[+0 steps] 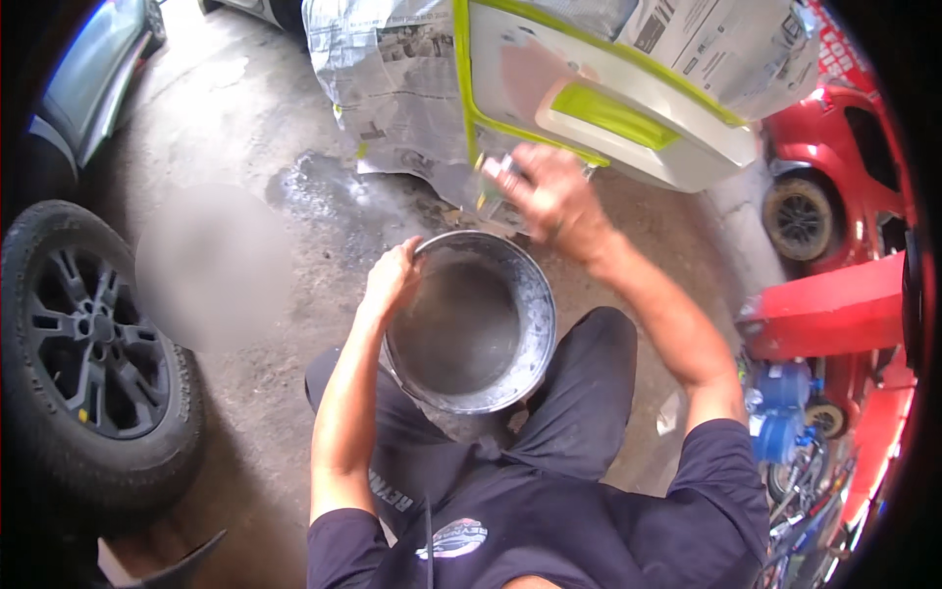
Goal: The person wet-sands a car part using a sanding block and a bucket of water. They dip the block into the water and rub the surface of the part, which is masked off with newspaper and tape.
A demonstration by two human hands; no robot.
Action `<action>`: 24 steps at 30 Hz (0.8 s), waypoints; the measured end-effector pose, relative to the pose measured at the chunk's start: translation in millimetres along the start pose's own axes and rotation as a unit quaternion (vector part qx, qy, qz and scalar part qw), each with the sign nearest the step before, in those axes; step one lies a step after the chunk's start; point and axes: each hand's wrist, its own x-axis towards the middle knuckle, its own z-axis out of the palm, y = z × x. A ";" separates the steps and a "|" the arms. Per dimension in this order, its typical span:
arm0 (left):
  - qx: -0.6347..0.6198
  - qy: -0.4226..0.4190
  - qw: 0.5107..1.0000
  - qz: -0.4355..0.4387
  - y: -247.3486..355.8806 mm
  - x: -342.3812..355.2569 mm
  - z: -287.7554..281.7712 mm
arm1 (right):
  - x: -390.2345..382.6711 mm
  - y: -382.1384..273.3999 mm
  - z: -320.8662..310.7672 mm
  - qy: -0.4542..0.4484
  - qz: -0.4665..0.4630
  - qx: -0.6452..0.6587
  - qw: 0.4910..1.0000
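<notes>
A round dark bucket [535, 324] with a whitish-stained inner wall sits between my knees, and greyish liquid appears to fill its bottom. My left hand [394, 275] is closed on its rim at the far left side. Beyond the rim, to the right, my right hand [559, 196] is raised and curled, smeared by motion. A small pale and reddish thing [502, 172] shows at its fingers, too blurred to name. Just ahead stands a white car body panel [530, 83] with a pinkish patch, edged in yellow-green masking tape [465, 79].
Masking paper [392, 88] hangs around the panel. A wet patch [339, 201] darkens the concrete floor. On the left leans a wheel with a black rim [98, 329]. At right are a red car [834, 147], a red beam [829, 309], blue containers [780, 412] and assorted tools.
</notes>
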 end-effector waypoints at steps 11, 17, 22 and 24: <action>-0.104 -0.002 0.995 -0.002 3.1 0.3 -0.8 | 59.1 119.1 -61.0 -0.043 -0.079 -0.325 0.942; -0.021 -0.070 0.997 -0.003 25.3 6.1 -26.0 | 54.7 112.5 -22.4 -0.076 -0.125 -0.331 0.932; -0.120 -0.128 0.983 0.047 1.4 35.7 -13.9 | 76.4 102.0 28.8 -0.126 -0.205 -0.358 0.902; -0.262 -0.135 0.955 0.028 -12.5 34.3 -6.3 | 80.9 108.5 4.4 -0.122 -0.194 -0.334 0.914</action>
